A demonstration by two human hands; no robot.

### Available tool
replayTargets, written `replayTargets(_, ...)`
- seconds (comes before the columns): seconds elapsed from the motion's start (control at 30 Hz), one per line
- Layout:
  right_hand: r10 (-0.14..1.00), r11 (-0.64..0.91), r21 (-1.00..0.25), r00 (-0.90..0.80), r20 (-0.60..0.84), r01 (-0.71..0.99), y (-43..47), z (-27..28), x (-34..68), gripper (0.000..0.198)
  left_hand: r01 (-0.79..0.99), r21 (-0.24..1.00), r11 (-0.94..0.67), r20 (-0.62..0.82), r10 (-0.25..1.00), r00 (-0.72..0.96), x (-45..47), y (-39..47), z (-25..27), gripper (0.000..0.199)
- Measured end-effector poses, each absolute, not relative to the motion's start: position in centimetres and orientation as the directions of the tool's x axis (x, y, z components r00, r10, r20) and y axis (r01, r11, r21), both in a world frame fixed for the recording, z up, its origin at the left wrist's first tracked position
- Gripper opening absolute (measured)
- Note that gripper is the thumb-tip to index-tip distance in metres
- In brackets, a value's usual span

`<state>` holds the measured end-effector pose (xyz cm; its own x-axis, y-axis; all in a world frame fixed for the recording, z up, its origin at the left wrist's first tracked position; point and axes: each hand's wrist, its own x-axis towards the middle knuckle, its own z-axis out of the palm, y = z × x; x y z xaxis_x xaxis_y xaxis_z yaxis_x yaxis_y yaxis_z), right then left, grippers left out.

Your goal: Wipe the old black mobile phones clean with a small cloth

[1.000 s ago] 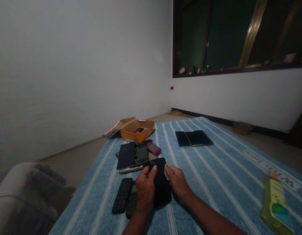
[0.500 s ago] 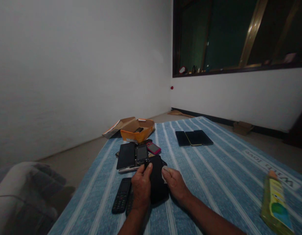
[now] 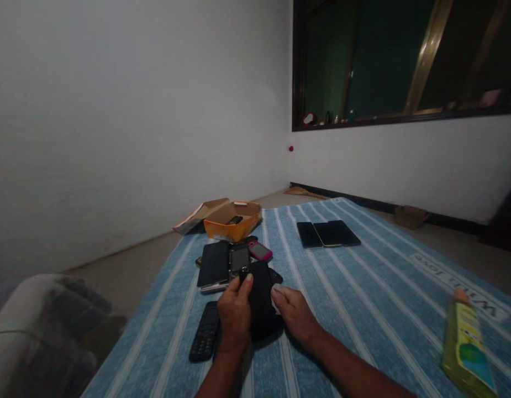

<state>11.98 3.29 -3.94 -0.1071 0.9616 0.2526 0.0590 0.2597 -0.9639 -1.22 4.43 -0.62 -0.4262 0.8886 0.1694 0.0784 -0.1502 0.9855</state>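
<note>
In the head view, a flat black pouch [image 3: 261,309] with rounded corners is held between my two hands, above the striped cloth. My left hand [image 3: 235,312] closes on its left side, thumb on top, beside a small shiny dark piece [image 3: 244,271] that I cannot make out. The right edge is pinched by my right hand [image 3: 294,312]. Left of my left hand lies a black keypad phone [image 3: 205,334]. Just beyond the pouch are a grey phone [image 3: 240,258], a pink phone [image 3: 260,251] and a dark tablet-like slab [image 3: 214,264] resting on other flat items.
An opened orange cardboard box [image 3: 232,229] with a dark item inside stands at the far left. Several dark flat devices [image 3: 336,233] lie side by side farther right. A bottle of yellow liquid [image 3: 466,342] lies at right on the blue striped cloth [image 3: 354,298].
Both hands have shifted slightly left and away from me with the black pouch. A second dark phone by my left wrist is now mostly covered.
</note>
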Motion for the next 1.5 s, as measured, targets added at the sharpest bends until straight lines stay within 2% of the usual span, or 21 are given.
replayTargets(0.1,0.960,0.268,-0.960,-0.109,0.259,0.076,3.2,-3.9,12.0,0.048,0.056,0.990,-0.127,0.139,0.915,-0.378,-1.5,4.6,-0.8,0.046)
replayTargets(0.43,0.955,0.270,-0.952,-0.163,0.246,0.143,3.1,-4.0,11.9,0.046,0.041,0.991,-0.131,0.136,0.900,-0.413,-2.0,4.7,-0.3,0.042)
replayTargets(0.63,0.949,0.283,-0.955,-0.171,0.266,0.088,3.1,-3.9,12.0,0.046,-0.038,0.994,-0.105,0.083,0.922,-0.378,-1.8,4.7,-0.1,0.045)
replayTargets(0.87,0.968,0.212,-0.977,-0.146,0.206,0.026,3.3,-4.1,11.9,0.051,0.069,0.990,-0.121,0.138,0.917,-0.373,-1.6,4.5,0.0,0.040)
replayTargets(1.03,0.969,0.204,-0.979,-0.145,0.201,0.007,3.4,-4.1,12.0,0.054,0.019,0.994,-0.107,0.107,0.930,-0.351,-1.1,4.0,0.6,0.042)
replayTargets(1.3,0.970,0.175,-0.977,-0.149,0.192,-0.121,3.6,-4.4,12.0,0.055,0.063,0.994,-0.088,0.104,0.940,-0.325,-0.9,3.8,0.4,0.039)
replayTargets(1.5,0.976,0.158,-0.977,-0.130,0.177,-0.142,3.9,-4.8,12.1,0.056,0.089,0.991,-0.104,0.126,0.944,-0.304,-0.7,3.5,0.5,0.037)
